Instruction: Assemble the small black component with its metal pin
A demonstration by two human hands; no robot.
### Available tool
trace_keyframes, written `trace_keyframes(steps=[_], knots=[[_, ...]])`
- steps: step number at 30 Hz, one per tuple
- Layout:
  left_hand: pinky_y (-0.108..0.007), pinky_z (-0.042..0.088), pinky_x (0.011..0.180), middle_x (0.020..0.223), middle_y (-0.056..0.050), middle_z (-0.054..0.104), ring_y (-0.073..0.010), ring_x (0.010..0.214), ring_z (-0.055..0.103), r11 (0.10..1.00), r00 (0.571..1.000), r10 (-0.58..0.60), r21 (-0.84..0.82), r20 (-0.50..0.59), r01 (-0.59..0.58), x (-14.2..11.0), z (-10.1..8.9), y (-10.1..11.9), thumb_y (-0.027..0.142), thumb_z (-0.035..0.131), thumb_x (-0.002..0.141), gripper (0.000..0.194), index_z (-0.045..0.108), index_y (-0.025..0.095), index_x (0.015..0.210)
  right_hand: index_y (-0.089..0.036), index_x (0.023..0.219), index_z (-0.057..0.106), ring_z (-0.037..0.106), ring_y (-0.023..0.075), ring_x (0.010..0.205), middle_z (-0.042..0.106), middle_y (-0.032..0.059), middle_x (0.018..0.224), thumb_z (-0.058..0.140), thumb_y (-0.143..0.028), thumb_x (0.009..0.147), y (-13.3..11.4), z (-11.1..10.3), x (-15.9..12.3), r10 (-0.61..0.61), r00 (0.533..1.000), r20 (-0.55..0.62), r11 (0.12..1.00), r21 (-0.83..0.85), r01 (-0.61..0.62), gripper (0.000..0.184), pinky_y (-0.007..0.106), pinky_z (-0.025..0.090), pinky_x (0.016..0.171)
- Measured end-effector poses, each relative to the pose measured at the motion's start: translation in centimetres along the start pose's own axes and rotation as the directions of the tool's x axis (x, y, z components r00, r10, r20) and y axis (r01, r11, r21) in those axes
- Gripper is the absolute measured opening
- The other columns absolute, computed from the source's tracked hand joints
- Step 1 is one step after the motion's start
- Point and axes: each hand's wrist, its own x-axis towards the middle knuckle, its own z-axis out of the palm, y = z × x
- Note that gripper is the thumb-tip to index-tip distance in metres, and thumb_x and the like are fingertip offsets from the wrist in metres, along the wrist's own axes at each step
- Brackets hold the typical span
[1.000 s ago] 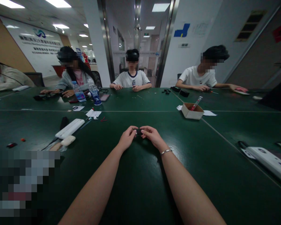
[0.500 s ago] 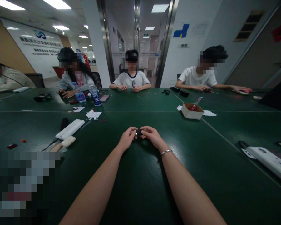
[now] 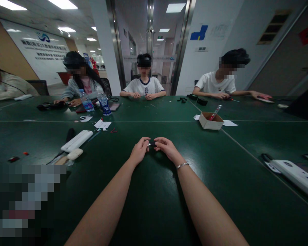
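Observation:
Between my two hands, over the green table, is a small black piece with a shiny silvery end point(image 3: 152, 145); it is too small for me to tell its kind. My left hand point(image 3: 139, 151) pinches the silvery end with thumb and fingers. On the other side, my right hand point(image 3: 167, 147) has its thumb and fingers closed on the black end. A silver bracelet point(image 3: 182, 165) circles my right wrist. My fingers cover part of the piece.
Left on the green table point(image 3: 154, 212) lie a white power bank point(image 3: 77, 141), a white oval item point(image 3: 75, 154) and paper scraps point(image 3: 102, 124). Two bottles point(image 3: 104, 104) stand further back. An open box point(image 3: 210, 122) is at right, a white device point(image 3: 295, 176) nearer. Several people sit opposite.
My hands have shifted very slightly, and the small piece looks a little more level, with its silvery end showing more. Across the table, the person at left has moved their hands.

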Motion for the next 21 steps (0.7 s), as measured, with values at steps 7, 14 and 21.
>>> trace_keyframes(steps=[7,14,21], knots=[[-0.026,0.043,0.063,0.07,0.001,0.058,-0.0125,0.062,0.053,1.0,1.0,-0.001,-0.018,0.023,0.002,0.01,0.03,-0.12,0.043,0.042,0.088,0.033,0.057,0.022,0.108,-0.018,0.089,0.068,0.062,0.0114,0.061,0.064,-0.0008,0.071,0.08,-0.031,0.063,0.11,-0.01,0.14,0.007,1.0,-0.001,1.0,0.017,-0.007,0.032,0.023,0.05,0.06],[-0.025,0.039,0.059,0.072,0.002,0.055,-0.0114,0.06,0.049,1.0,1.0,0.001,-0.005,0.007,-0.001,-0.05,-0.09,-0.03,0.039,0.04,0.089,0.034,0.054,0.024,0.116,-0.018,0.09,0.067,0.062,0.0115,0.061,0.065,-0.0002,0.072,0.08,-0.031,0.063,0.12,-0.02,0.17,0.006,1.0,0.001,1.0,0.015,-0.006,0.032,0.023,0.05,0.059],[-0.025,0.04,0.062,0.07,0.002,0.056,-0.0121,0.062,0.05,1.0,1.0,-0.002,0.025,0.019,0.002,-0.05,-0.13,0.12,0.039,0.039,0.089,0.036,0.053,0.022,0.117,-0.018,0.09,0.067,0.063,0.0116,0.062,0.065,0.0003,0.073,0.08,-0.03,0.064,0.1,-0.03,0.14,0.014,1.0,-0.008,1.0,0.018,-0.014,0.032,0.022,0.05,0.06]])
